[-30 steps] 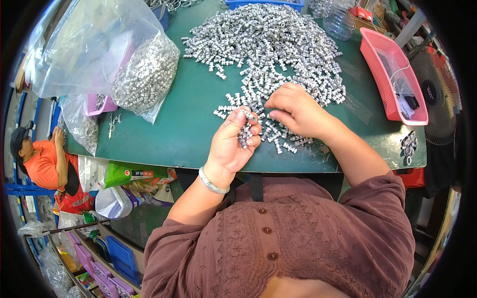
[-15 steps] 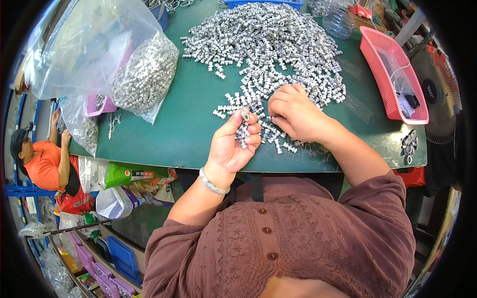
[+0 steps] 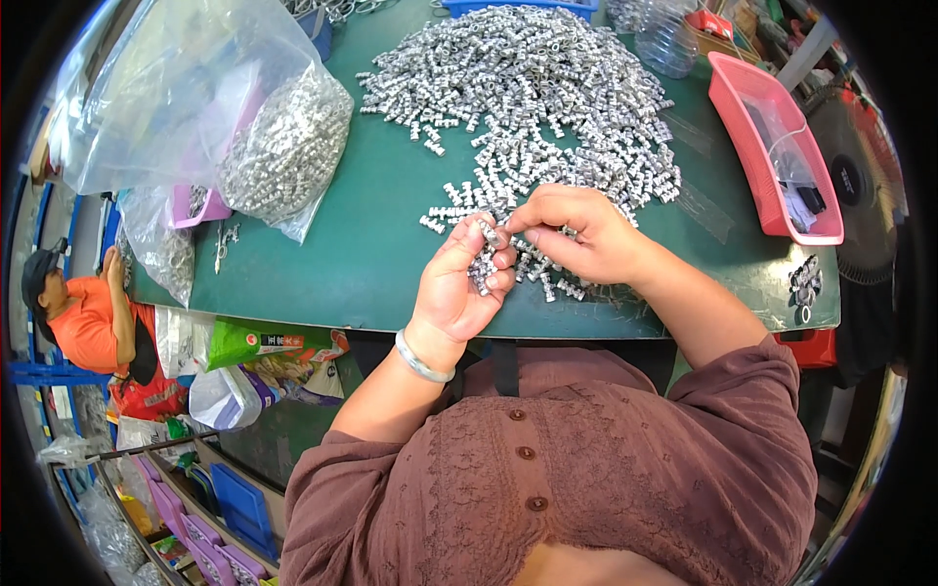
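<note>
A large heap of small, ridged, silvery metal fittings (image 3: 518, 78) covers the far middle of the green table, with a looser spread of them reaching toward me. My left hand (image 3: 457, 278), palm up with a pale bangle (image 3: 422, 359) at the wrist, is closed round several of these fittings. One fitting (image 3: 490, 233) stands up between its thumb and forefinger. Just right of it, my right hand (image 3: 575, 230) is closed in a pinch, fingertips at the end of that fitting. Whatever it may grip is too small to make out.
On the left stand a clear plastic bag (image 3: 283, 146) of fittings and a purple basket (image 3: 200, 207). A pink basket (image 3: 782, 146) lies at the right, with dark rings (image 3: 804, 283) near the corner and a fan (image 3: 850, 181) beyond. Someone in orange (image 3: 88, 317) works at far left.
My right hand has moved left from the loose fittings to the fingertips of my left hand, and its fingers now pinch there. The person at far left has lowered an arm.
</note>
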Demonstrator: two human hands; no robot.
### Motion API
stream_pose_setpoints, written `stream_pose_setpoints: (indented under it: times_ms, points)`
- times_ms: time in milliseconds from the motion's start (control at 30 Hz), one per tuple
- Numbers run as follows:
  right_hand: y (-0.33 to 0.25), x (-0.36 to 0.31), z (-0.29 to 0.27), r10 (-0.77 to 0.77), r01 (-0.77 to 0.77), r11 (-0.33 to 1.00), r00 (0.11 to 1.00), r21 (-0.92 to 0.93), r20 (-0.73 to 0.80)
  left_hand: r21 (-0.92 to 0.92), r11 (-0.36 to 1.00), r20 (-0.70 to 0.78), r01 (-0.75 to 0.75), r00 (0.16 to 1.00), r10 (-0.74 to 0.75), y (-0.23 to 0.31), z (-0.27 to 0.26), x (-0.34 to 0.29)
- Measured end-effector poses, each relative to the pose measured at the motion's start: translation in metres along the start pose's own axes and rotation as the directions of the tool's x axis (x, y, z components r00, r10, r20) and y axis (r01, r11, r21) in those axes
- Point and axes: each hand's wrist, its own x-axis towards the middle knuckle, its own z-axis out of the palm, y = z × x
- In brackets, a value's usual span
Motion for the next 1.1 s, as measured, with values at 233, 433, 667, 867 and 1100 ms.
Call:
stream_pose_setpoints:
  times_ms: [233, 433, 667, 867, 1100]
  points:
    - [0.001, -0.003, 0.002, 0.173, -0.169, 0.955, 0.985, 0.244, 0.005, 0.234, 0.962, -0.024, -0.138, 0.989, 0.148, -0.008, 0.004, 0.0]
    - [0.002, -0.003, 0.001, 0.131, -0.125, 0.973, 0.991, 0.193, -0.017, 0.292, 0.946, -0.022, -0.141, 0.988, 0.155, -0.008, 0.004, 0.0]
    - [0.004, -0.003, 0.002, 0.111, -0.108, 0.985, 0.994, 0.132, -0.017, 0.296, 0.945, -0.049, -0.138, 0.986, 0.159, -0.009, 0.005, 0.0]
    - [0.004, -0.004, 0.002, 0.135, -0.134, 0.982, 0.991, 0.135, 0.005, 0.332, 0.937, -0.133, -0.106, 0.978, 0.158, -0.011, 0.008, 0.0]
    - [-0.001, -0.004, 0.001, 0.231, -0.232, 0.955, 0.973, 0.186, 0.027, 0.293, 0.955, -0.207, -0.032, 0.974, 0.096, -0.011, 0.014, 0.002]
